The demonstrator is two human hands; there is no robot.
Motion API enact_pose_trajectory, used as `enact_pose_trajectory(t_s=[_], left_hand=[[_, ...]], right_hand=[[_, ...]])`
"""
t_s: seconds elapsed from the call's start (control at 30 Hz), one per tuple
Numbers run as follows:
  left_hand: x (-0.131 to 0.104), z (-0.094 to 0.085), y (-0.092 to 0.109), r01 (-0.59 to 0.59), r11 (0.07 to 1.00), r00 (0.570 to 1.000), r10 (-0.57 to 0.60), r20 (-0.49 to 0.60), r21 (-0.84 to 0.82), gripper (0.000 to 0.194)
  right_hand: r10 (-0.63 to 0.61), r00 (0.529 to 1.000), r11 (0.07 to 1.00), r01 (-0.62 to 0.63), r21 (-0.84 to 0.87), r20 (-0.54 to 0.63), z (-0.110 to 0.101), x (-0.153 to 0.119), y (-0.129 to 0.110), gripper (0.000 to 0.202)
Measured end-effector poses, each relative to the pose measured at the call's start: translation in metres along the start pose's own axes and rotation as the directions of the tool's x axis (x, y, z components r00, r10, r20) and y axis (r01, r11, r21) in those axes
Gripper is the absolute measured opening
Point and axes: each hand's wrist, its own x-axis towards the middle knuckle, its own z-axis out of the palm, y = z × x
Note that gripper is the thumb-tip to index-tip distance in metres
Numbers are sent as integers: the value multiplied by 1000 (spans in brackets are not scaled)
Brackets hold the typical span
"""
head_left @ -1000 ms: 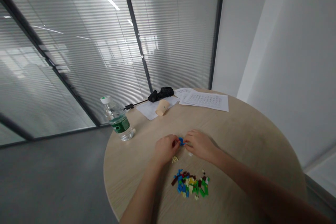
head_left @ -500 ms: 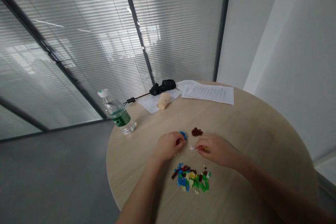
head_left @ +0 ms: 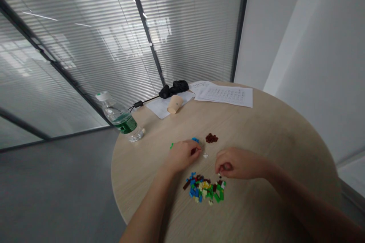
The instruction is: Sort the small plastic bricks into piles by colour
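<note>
Room with grey horizontal blinds (head_left: pixel 114 26) behind glass, dark frames, pale wall (head_left: pixel 319 45) on the right, grey floor (head_left: pixel 71 182). Round light-wood surface (head_left: pixel 285 140) fills the middle.

Mixed brick pile (head_left: pixel 204 186) sits on the near part of the surface, between the two forearms: blue, green, yellow, cream, dark brown, some red. Bricks small, shapes mostly unclear at this size.

Left hand (head_left: pixel 184 153): palm down, fingers bent, fingertips pinched near the surface; whether it grips a brick, cannot tell. Blue pieces (head_left: pixel 195 139) just beyond it, partly hidden by the hand. Green piece (head_left: pixel 171 145) just beside its outer edge. White pieces (head_left: pixel 205 155) near its fingertips, between both hands.

Right hand (head_left: pixel 239 162): curled, thumb and index close together, just above the right far edge of the mixed pile. Small cream-and-dark bit at the fingertips; held or lying, cannot tell.

Dark red-brown pile (head_left: pixel 211 138) farther out, separate, beyond the white pieces.

Back of surface: clear bottle (head_left: pixel 122 119) with green label and white cap at left, beige cup (head_left: pixel 175 104) by a paper sheet (head_left: pixel 156 107), black bundle (head_left: pixel 178 87) with strap, printed papers (head_left: pixel 228 95) to its right.
</note>
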Motion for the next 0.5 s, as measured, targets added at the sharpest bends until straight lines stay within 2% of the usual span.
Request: enact_pose_trajectory(t_s=[0.13, 0.33, 0.4, 0.5], left_hand=[[1, 0, 2, -6, 1000, 1000, 6, 18, 2, 19], [1, -2, 1, 29, 1000, 999, -29, 22, -3, 20], [0, -2, 2, 18, 999, 1000, -18, 16, -28, 20], [0, -1, 5, -46, 991, 999, 44, -14, -122, 19]], right_hand=[[-16, 999, 1000, 16, 0, 31, 4, 2, 4, 28], [9, 1000, 1000, -9, -14, 30, 7, 4, 6, 12], [0, 1000, 1000, 0, -23, -18, 5, 5, 4, 11], [-13, 987, 999, 6, -49, -161, 2, 7, 1, 12]])
